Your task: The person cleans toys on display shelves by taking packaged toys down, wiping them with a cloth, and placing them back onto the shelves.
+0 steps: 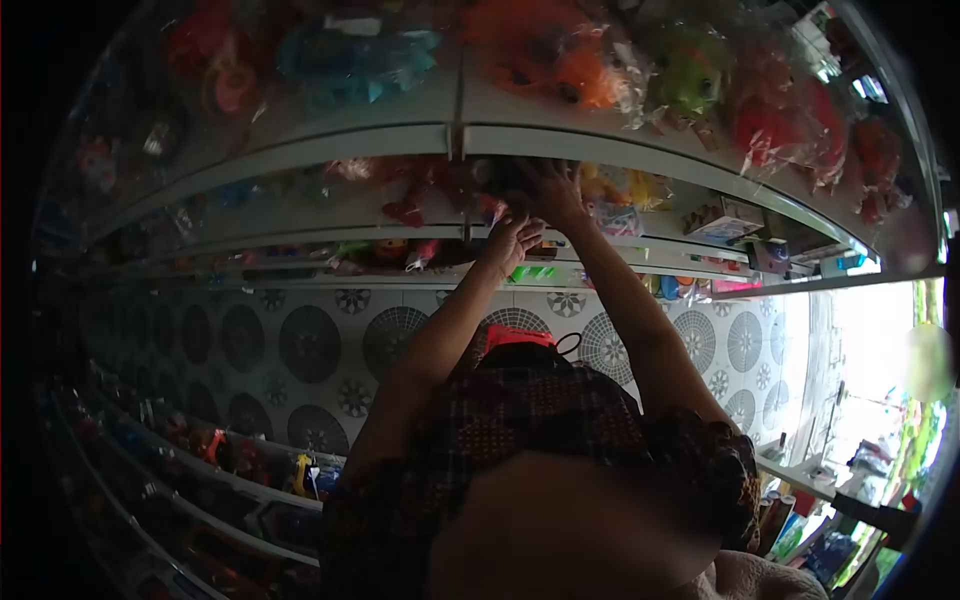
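1. Head view, hands. The right hand (558, 195) reaches onto the middle shelf, under the upper shelf (650, 152), fingers spread beside a dark item (503, 177). Whether it grips or merely touches this item cannot be told. The left hand (516, 243) is lower, near the shelf front, fingers loosely parted and slightly curled; nothing held shows in it.

2. Head view, location. The dark item lies in shadow between red wrapped goods (412, 200) to picture left and yellow wrapped toys (628, 186) to picture right.

3. Head view, step. Judged to be handling by reach at the shelf, the right hand leading and the left close by. The next move would call for a sure hold or placement by the right hand, without knocking the upper shelf or dragging the neighbouring wrappers.

4. Head view, limits. The right fingertips are lost in shadow; the dark item's outline and kind are unreadable. The upper shelf hides the compartment's back. Glare obscures the far right; the picture's rim is black.
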`<state>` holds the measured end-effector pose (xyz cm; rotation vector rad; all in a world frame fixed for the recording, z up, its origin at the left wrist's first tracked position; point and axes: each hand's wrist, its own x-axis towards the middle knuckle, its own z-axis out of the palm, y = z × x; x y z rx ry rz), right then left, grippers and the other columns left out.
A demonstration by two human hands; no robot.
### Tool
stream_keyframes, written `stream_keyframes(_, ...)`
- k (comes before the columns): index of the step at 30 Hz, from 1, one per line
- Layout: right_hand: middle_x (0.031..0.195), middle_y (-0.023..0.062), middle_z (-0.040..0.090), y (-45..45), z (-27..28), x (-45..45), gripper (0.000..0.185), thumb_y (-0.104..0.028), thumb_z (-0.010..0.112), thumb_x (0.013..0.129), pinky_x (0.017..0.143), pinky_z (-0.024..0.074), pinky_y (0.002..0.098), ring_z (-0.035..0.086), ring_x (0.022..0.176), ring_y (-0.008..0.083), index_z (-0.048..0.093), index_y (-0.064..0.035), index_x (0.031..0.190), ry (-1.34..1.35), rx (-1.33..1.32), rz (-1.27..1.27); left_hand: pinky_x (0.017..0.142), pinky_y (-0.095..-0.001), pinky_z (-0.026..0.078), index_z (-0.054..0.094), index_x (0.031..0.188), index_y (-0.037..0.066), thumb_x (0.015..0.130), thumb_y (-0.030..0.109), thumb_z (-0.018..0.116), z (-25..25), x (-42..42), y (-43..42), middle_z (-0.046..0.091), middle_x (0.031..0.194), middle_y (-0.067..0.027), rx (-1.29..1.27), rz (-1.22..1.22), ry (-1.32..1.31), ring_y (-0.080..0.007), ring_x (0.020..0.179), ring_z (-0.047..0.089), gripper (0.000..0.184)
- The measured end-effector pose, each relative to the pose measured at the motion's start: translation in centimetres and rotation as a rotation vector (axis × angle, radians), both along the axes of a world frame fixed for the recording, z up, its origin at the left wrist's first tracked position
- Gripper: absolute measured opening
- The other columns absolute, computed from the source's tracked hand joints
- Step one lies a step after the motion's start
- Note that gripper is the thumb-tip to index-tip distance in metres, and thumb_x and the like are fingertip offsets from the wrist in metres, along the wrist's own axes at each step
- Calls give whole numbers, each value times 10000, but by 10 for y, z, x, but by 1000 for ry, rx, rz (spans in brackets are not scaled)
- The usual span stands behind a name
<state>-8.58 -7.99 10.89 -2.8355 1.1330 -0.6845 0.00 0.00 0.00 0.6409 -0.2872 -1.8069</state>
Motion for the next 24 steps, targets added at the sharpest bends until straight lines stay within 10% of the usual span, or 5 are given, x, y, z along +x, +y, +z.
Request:
stream_keyframes(10, 1111, 190, 526, -70, -40, -7, 401, -182, 482, 737, 940, 355, 431, 486, 1062, 350, 535, -19, 1099, 45, 114, -40, 824, -386, 482, 548, 882, -13, 787, 252, 623, 3, 7, -37, 608, 868, -204, 14, 242, 123, -295, 849, 597, 292)
stream_keyframes(13, 1138, 206, 499, -46, -38, -19, 371, -121, 487, 705, 998, 283, 428, 416, 1149, 323, 555, -6, 1052, -437, -28, -14, 886, -429, 437, 451, 1186, 51, 785, 373, 594, 6, -1, -42, 494, 1183, -141, -232, 308, 89, -288, 1078, 487, 533)
stream_keyframes(19, 1162, 224, 475, -28, -25, -33, 430, -130, 508, 695, 978, 302, 471, 441, 1121, 342, 517, -12, 1108, -104, -94, 456, 986, -449, 323, 364, 1265, 110, 804, 465, 487, 21, -21, -45, 371, 1314, -80, -399, 283, 414, -260, 1188, 381, 594)
stream_keyframes(20, 1124, 225, 504, -33, -14, -62, 467, -140, 514, 714, 942, 348, 458, 481, 1074, 337, 468, -26, 1164, 69, -485, 318, 980, -453, 328, 367, 1257, 124, 789, 454, 516, 54, -31, -36, 390, 1298, -74, -278, 335, 199, -263, 1194, 374, 592)
stream_keyframes(24, 919, 212, 586, -92, -41, -52, 414, -170, 509, 734, 774, 440, 468, 572, 852, 358, 491, -46, 1129, -126, 25, 172, 730, -506, 490, 503, 981, 45, 786, 450, 568, 15, -13, -44, 566, 938, -185, 94, 557, -53, -323, 874, 574, 454)
